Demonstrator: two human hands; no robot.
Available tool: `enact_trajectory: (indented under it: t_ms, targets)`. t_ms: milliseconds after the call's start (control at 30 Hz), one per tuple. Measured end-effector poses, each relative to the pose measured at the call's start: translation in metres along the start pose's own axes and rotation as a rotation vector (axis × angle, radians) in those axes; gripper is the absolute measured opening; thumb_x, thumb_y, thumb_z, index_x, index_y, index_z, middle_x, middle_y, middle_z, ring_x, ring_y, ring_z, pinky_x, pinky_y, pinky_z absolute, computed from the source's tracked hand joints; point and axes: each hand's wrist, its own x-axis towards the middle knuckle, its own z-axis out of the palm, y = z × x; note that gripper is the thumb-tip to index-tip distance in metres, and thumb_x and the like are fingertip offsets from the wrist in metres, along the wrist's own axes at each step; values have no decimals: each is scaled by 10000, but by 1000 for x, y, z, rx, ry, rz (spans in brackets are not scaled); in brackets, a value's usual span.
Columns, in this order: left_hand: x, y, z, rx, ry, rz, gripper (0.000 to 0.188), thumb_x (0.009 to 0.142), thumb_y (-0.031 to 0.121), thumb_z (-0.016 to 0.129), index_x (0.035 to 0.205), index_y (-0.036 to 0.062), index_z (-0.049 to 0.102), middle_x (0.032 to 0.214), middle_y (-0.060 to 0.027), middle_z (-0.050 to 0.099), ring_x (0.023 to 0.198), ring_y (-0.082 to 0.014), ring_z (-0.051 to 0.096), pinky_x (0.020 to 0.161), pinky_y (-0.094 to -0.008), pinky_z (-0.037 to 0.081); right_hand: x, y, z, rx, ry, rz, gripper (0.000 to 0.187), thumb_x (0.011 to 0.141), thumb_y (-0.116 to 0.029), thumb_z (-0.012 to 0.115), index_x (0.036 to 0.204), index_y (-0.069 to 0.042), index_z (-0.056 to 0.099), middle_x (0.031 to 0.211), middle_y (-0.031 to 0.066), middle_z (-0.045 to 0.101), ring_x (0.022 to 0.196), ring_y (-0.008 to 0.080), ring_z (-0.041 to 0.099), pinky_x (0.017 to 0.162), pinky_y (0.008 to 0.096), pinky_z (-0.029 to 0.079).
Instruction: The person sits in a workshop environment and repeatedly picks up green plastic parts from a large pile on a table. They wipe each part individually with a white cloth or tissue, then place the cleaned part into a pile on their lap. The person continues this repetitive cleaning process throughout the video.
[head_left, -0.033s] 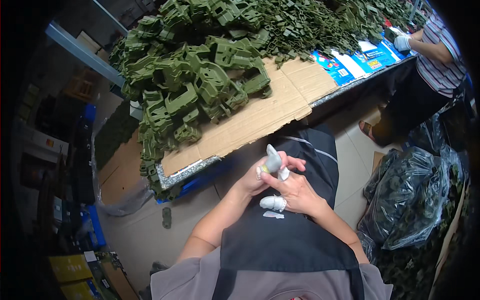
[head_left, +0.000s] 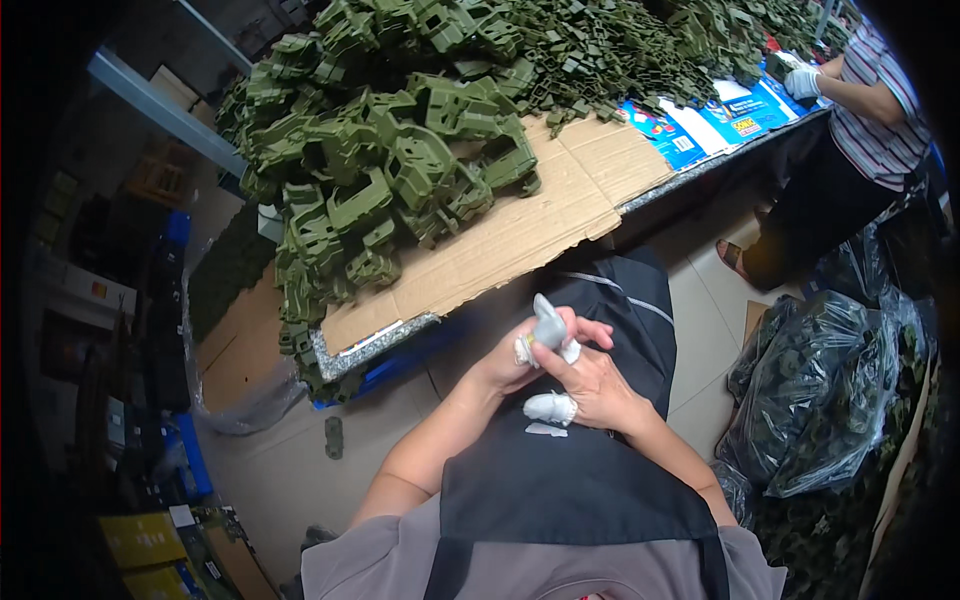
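Note:
Above my lap my two hands meet. My left hand (head_left: 508, 362) has a grey finger cover (head_left: 549, 326) standing up at it, apparently on the thumb, with a whitish, yellow-tinged edge at its base. Some of its fingers stretch out to the right, apart. My right hand (head_left: 603, 392) presses its thumb against the base of this cover; its other fingers are mostly hidden. Between the hands shows a bit of white material. A white finger cover (head_left: 549, 407) with a gathered edge sits beside my right hand, over the black apron (head_left: 570, 490); whether a finger is inside, I cannot tell. A white scrap (head_left: 546, 431) lies below it.
Green plastic parts (head_left: 400, 160) are heaped on the table ahead, over cardboard (head_left: 500, 255). At the far right a person in a striped shirt (head_left: 885, 110) works with white gloves. Clear plastic bags (head_left: 830, 390) of dark parts stand on the right. One green part (head_left: 333, 437) lies on the floor.
The grey cover's tip has dropped slightly and turned a little. My right thumb has shifted slightly along its base, and the white cover has moved slightly right. Little else differs.

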Motion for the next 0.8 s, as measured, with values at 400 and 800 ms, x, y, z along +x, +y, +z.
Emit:
enact_trajectory:
  t_ms: [400, 800]
  targets:
    - [53, -57, 2, 426, -3, -539, 585, 941, 329, 461, 1421, 129, 194, 1307, -91, 411, 1217, -156, 363, 1009, -289, 274, -193, 140, -52, 570, 1203, 1089, 612, 925, -417, 419, 1427, -149, 194, 1311, 184, 432, 953, 199, 566, 822, 367, 479]
    - [118, -18, -93, 327, 112, -480, 410, 962, 302, 407, 1284, 50, 416, 1100, -67, 560, 1041, -146, 519, 925, -290, 388, -282, 305, 41, 170, 13, 1684, 477, 927, -407, 416, 1285, -94, 382, 1148, 124, 522, 911, 179, 573, 798, 338, 476]
